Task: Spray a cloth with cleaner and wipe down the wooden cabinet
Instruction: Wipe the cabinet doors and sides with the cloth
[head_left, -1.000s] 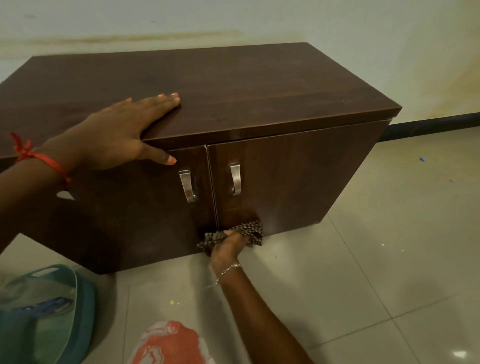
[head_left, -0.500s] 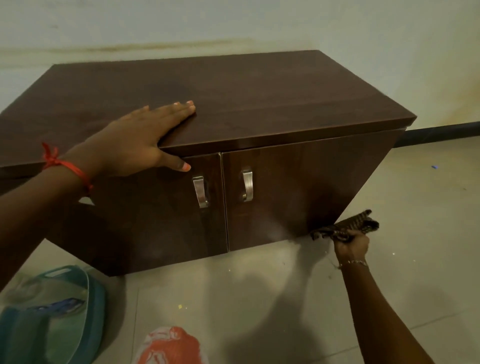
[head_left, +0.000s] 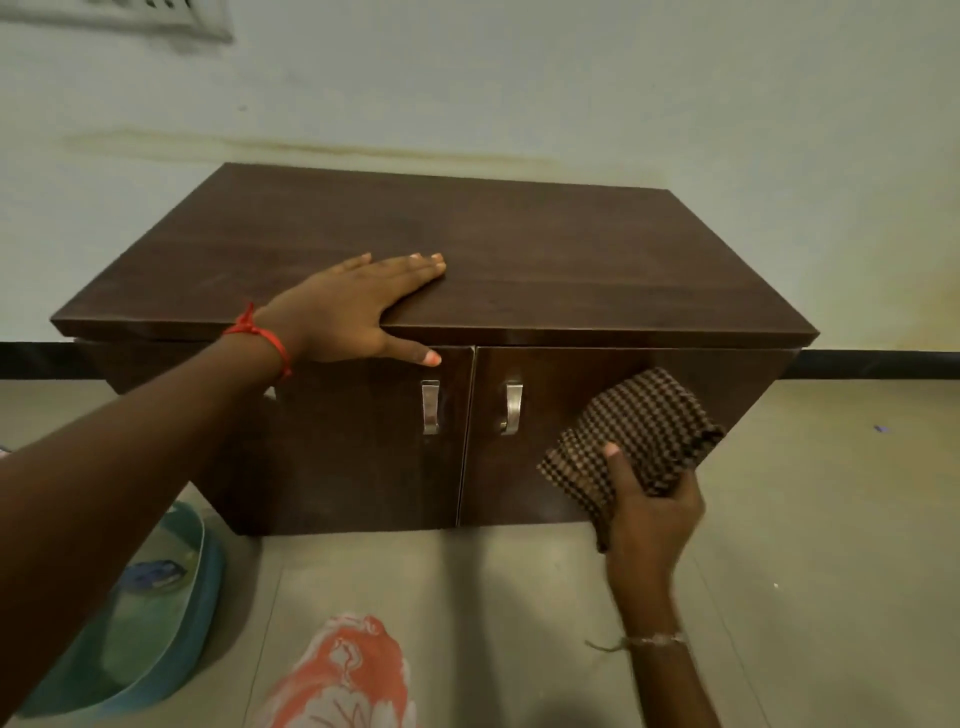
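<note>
A low dark wooden cabinet (head_left: 545, 260) with two doors and metal handles stands on the tiled floor against the wall. My left hand (head_left: 358, 306) lies flat on its top near the front edge, fingers spread, thumb over the left door. My right hand (head_left: 649, 514) grips a brown checked cloth (head_left: 639, 431) and holds it in front of the right door's right half. Whether the cloth touches the door I cannot tell. No spray bottle is in view.
A teal basin (head_left: 171, 613) sits on the floor at the lower left. A knee in orange and white fabric (head_left: 343, 675) shows at the bottom middle. Bare tiled floor (head_left: 831, 519) stretches to the right of the cabinet.
My right hand swept the cloth from the bottom middle of the doors to the cabinet's lower right corner, then rose onto the right door. The left hand stayed on the top.
</note>
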